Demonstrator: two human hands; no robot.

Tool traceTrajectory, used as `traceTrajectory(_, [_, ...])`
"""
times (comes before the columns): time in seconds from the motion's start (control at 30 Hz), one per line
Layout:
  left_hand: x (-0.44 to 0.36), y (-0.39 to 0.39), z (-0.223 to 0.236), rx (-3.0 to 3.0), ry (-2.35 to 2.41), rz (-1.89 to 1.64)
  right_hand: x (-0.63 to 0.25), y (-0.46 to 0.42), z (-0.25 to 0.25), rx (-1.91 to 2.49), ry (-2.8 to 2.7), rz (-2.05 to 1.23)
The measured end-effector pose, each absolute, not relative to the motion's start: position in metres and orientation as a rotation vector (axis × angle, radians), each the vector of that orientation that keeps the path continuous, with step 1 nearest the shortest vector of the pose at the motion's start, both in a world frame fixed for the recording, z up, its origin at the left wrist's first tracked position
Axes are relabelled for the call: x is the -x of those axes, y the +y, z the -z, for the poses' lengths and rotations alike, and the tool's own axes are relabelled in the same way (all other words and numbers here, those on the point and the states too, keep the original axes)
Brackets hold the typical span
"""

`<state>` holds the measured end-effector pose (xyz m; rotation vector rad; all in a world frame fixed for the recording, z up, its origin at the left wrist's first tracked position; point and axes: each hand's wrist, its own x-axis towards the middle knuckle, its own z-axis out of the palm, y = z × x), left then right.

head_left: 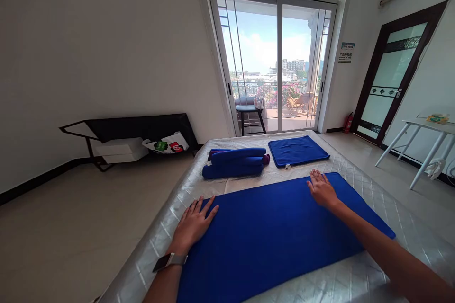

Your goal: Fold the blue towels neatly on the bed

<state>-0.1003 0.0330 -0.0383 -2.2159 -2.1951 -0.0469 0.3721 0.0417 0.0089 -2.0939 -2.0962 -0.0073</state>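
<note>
The person's two hands lie palm down on a large blue cloth (270, 241), which is laid out flat over the near part of a quilted, silvery mattress (159, 241). The left hand (194, 222) is spread, its fingers splayed and its thumb apart, at the far left corner of the cloth; a watch (170, 261) is on that wrist. The right hand (322, 190) is flat and open at the far edge, near the far right corner, its fingers only slightly parted. Neither hand pinches anything.

Beyond the cloth, toward the left side of the mattress, sits a pile of folded blue cloths (232, 170) with some dark red showing at its ends. To the right of the pile, and apart from it, a smaller folded blue cloth (298, 150) lies flat, with a pale tag (288, 166) at its near edge.

On the floor to the left, a white box (121, 149) and a printed white bag (167, 144) rest by a black-framed rack (138, 128). A dark stool (249, 110) stands before the sliding glass door (279, 61).
</note>
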Motion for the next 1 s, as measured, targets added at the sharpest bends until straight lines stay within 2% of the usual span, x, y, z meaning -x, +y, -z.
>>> traceTrajectory(0.17, [0.097, 0.03, 0.033, 2.223, -2.228, 0.069, -0.239, 0.019, -0.012, 1.677, -2.368, -0.277])
traceTrajectory(0.3, [0.096, 0.029, 0.03, 2.222, -2.233, 0.061, -0.197, 0.015, -0.007, 1.621, -2.415, -0.463])
traceTrajectory(0.43, [0.097, 0.03, 0.03, 2.224, -2.213, 0.023, -0.235, 0.028, -0.001, 1.74, -2.356, -0.388])
traceTrajectory(0.63, [0.101, 0.031, 0.036, 2.241, -2.161, 0.05, -0.379, 0.045, -0.002, 2.174, -2.152, -0.175])
traceTrajectory(0.8, [0.103, 0.033, 0.041, 2.212, -2.161, 0.115, -0.478, 0.048, -0.011, 2.455, -1.907, -0.151])
traceTrajectory(0.9, [0.102, 0.033, 0.041, 2.217, -2.159, 0.082, -0.476, 0.045, -0.02, 2.501, -1.83, -0.075])
traceTrajectory(1.0, [0.1, 0.033, 0.039, 2.193, -2.219, 0.069, -0.418, 0.037, -0.027, 2.32, -1.951, 0.057])
